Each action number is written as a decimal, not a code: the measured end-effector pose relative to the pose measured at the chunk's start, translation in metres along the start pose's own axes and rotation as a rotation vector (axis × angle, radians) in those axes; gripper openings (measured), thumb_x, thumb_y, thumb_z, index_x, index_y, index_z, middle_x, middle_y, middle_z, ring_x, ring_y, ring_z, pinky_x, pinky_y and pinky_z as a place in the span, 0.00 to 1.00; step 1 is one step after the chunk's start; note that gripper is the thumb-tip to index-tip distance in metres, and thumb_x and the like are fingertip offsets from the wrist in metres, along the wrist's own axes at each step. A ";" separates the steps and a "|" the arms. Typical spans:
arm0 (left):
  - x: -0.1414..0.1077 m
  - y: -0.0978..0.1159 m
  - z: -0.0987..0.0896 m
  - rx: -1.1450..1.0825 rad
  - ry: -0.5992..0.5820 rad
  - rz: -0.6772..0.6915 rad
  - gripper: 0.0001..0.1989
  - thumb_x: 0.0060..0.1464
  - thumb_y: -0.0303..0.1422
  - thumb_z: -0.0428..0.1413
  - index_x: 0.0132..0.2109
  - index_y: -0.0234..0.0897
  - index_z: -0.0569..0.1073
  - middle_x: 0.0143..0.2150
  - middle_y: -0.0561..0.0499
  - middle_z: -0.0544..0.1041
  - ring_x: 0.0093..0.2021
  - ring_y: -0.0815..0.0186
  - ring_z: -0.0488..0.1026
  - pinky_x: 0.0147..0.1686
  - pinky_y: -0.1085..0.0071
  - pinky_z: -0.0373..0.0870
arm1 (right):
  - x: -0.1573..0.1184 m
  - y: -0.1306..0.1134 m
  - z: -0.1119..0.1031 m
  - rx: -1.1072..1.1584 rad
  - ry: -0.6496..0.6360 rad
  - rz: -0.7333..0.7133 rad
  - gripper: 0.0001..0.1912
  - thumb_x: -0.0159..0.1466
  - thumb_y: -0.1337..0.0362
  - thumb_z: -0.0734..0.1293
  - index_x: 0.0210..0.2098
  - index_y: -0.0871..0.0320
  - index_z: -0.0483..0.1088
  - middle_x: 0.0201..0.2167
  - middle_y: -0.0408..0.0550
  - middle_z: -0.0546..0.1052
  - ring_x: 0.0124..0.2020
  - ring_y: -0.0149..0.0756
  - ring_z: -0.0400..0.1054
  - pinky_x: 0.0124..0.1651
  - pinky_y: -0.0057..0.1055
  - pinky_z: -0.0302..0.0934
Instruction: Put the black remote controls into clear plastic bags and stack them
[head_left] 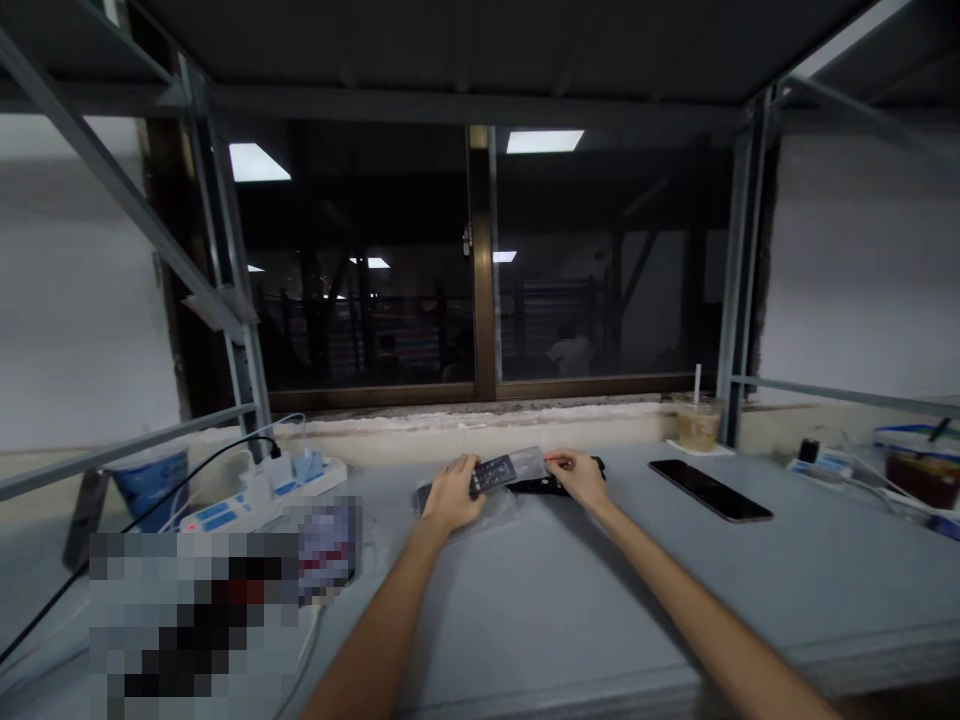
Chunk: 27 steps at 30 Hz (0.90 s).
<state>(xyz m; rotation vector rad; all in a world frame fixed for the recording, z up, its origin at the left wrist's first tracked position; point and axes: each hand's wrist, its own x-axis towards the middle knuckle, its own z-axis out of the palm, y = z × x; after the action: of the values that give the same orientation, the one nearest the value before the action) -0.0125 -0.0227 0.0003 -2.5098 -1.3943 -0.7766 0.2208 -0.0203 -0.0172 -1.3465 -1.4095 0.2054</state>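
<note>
My left hand is closed round a dark flat piece with pale markings, perhaps a remote control; its exact kind is too small to tell. A clear plastic bag extends from that piece toward the right. At the bag's far end, the thumb and fingers of my right hand pinch the plastic. Under and behind the right hand lies another black piece with light dots, partly hidden. More clear plastic lies on the table below my left hand.
On the grey table, a black phone lies to the right, with an iced drink cup behind it. A white power strip with plugs and cables sits left, near a blue container. Metal shelf posts flank the window.
</note>
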 end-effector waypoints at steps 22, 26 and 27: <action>0.004 0.006 0.007 0.049 -0.043 0.098 0.26 0.45 0.27 0.49 0.54 0.39 0.61 0.49 0.46 0.67 0.49 0.60 0.65 0.51 0.64 0.58 | -0.005 -0.002 0.005 0.240 -0.310 -0.091 0.19 0.46 0.49 0.69 0.28 0.59 0.77 0.32 0.53 0.77 0.35 0.41 0.70 0.42 0.39 0.61; 0.003 0.013 0.009 -0.004 -0.057 0.148 0.26 0.45 0.27 0.49 0.55 0.40 0.61 0.49 0.47 0.67 0.50 0.61 0.63 0.52 0.64 0.57 | -0.008 -0.004 0.006 0.226 -0.386 -0.132 0.22 0.49 0.47 0.66 0.30 0.59 0.77 0.35 0.55 0.77 0.39 0.42 0.69 0.45 0.40 0.60; 0.003 0.014 0.010 -0.020 -0.059 0.154 0.26 0.46 0.27 0.49 0.55 0.40 0.61 0.49 0.47 0.67 0.50 0.61 0.63 0.52 0.64 0.57 | -0.009 -0.006 0.006 0.224 -0.388 -0.136 0.22 0.50 0.47 0.66 0.30 0.60 0.77 0.35 0.55 0.77 0.39 0.43 0.69 0.46 0.40 0.59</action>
<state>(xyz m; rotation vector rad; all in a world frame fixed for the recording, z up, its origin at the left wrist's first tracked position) 0.0043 -0.0246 -0.0056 -2.6378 -1.1978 -0.6952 0.2104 -0.0261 -0.0203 -1.0564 -1.7364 0.5410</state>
